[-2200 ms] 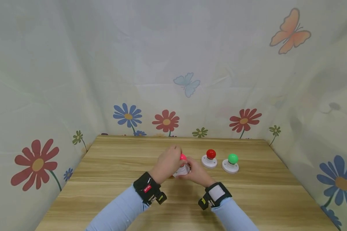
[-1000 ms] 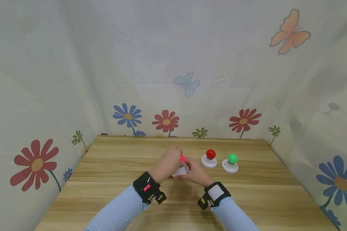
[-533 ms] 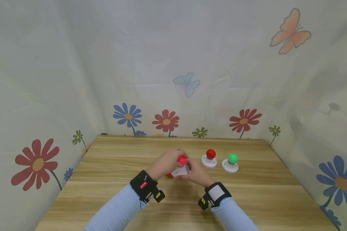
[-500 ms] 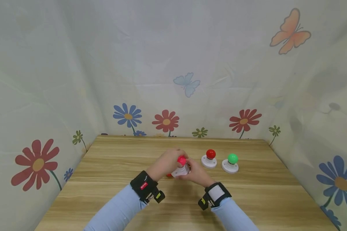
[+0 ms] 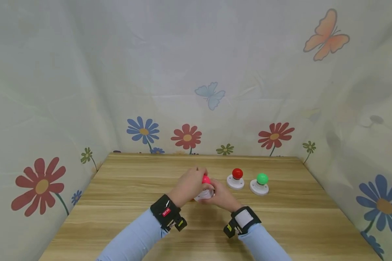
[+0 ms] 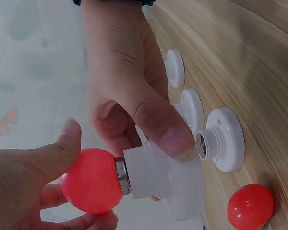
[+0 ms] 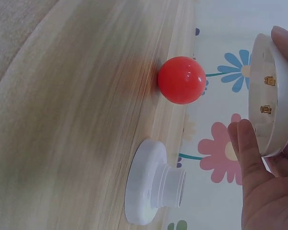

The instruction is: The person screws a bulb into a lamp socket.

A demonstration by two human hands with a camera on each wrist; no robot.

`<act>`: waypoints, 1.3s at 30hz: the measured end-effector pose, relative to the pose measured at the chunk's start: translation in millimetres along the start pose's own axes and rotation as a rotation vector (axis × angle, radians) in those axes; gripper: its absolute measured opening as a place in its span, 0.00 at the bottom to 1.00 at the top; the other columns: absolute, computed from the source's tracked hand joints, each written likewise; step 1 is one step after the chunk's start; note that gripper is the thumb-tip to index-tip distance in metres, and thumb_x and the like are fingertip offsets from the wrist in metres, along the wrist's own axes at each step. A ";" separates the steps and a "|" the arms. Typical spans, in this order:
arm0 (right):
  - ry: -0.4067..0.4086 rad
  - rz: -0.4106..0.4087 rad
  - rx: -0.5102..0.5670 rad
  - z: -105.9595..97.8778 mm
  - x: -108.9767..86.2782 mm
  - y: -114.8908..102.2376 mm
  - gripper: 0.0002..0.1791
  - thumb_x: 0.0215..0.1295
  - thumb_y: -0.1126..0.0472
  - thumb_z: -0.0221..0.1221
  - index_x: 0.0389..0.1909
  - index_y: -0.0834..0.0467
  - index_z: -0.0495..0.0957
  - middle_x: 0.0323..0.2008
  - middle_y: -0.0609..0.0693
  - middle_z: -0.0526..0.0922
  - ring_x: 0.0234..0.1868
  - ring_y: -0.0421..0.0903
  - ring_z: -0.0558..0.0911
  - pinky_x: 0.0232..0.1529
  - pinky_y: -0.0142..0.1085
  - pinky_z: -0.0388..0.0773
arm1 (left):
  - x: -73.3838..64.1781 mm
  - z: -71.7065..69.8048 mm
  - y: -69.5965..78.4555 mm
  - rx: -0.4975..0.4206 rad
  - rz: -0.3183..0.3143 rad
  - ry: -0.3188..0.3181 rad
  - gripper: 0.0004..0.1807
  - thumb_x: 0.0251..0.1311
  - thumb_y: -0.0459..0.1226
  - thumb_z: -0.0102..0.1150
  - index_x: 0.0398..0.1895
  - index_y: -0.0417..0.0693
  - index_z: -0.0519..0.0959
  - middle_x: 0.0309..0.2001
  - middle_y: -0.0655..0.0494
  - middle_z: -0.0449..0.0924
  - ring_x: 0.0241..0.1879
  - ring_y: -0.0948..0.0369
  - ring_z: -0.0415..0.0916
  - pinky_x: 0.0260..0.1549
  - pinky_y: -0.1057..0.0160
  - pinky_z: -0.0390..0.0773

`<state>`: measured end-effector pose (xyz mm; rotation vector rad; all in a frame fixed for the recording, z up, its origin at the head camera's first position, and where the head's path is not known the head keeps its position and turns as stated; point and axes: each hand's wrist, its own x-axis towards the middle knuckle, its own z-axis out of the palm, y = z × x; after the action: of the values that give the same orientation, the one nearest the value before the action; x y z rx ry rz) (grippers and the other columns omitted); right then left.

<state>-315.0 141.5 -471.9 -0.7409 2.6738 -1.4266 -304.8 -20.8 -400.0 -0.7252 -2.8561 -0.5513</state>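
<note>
I am holding a pink bulb (image 6: 92, 180) and a white socket (image 6: 175, 182) together in front of me, clear of the desk (image 5: 134, 174). The bulb's metal cap (image 6: 122, 176) is sitting at the socket's mouth, part of the metal showing outside. My left hand (image 5: 187, 186) is gripping the bulb, thumb on one side and fingers on the other. My right hand (image 5: 223, 195) is grasping the socket's disc between thumb and fingers. In the right wrist view the socket is showing its underside, with two brass contacts (image 7: 269, 81).

In the left wrist view, a bare socket (image 6: 228, 139) is standing on the desk between 2 and 3 o'clock of the pink bulb. A loose red bulb (image 6: 250, 207) is lying on the wood at 5 o'clock of that bare socket, near it.

In the head view, a mounted red bulb (image 5: 237, 173) is standing upright in its own white base between 2 and 3 o'clock of my hands. Farther out, at 3 o'clock, a green bulb (image 5: 262, 178) is standing in another.

Black straps (image 5: 166, 212) are circling my wrists above blue sleeves (image 5: 130, 235). At 12 o'clock a pale cloth (image 5: 150, 54) is hanging behind the desk, showing printed flowers and butterflies.
</note>
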 end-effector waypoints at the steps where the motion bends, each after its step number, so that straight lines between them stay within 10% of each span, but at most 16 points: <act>1: 0.001 -0.002 0.007 0.3 0.3 0.4 0.34 0.50 0.56 0.73 0.59 0.54 0.72 0.50 0.51 0.79 0.48 0.48 0.78 0.54 0.49 0.77 | -0.2 -0.6 0.1 0.003 -0.007 0.000 0.26 0.52 0.51 0.69 0.50 0.46 0.77 0.39 0.51 0.76 0.34 0.60 0.73 0.36 0.65 0.81; 14: 0.018 0.001 0.009 0.4 -0.5 0.3 0.36 0.50 0.55 0.73 0.60 0.57 0.71 0.55 0.52 0.78 0.52 0.49 0.77 0.59 0.50 0.74 | 2.3 -11.6 -1.3 -0.126 0.060 -0.055 0.20 0.49 0.33 0.73 0.48 0.51 0.83 0.47 0.54 0.82 0.45 0.57 0.77 0.50 0.59 0.79; 30: 0.004 0.022 0.003 0.1 -0.2 -1.8 0.33 0.51 0.54 0.73 0.57 0.55 0.72 0.49 0.50 0.79 0.47 0.46 0.79 0.53 0.45 0.78 | -0.3 -2.8 -3.9 0.002 0.003 0.042 0.29 0.49 0.53 0.71 0.51 0.50 0.76 0.42 0.50 0.77 0.37 0.58 0.75 0.35 0.63 0.82; 39: 0.015 0.019 0.002 -1.1 1.5 -1.3 0.36 0.50 0.55 0.73 0.60 0.57 0.71 0.53 0.51 0.79 0.50 0.47 0.78 0.57 0.47 0.75 | -0.3 -15.5 -7.3 -0.121 0.113 -0.027 0.26 0.52 0.30 0.69 0.56 0.53 0.79 0.55 0.55 0.81 0.55 0.55 0.77 0.56 0.56 0.76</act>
<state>-316.2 141.1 -470.0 -0.7061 2.6830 -1.4356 -307.3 -32.8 -388.1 -0.9134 -2.8037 -0.7068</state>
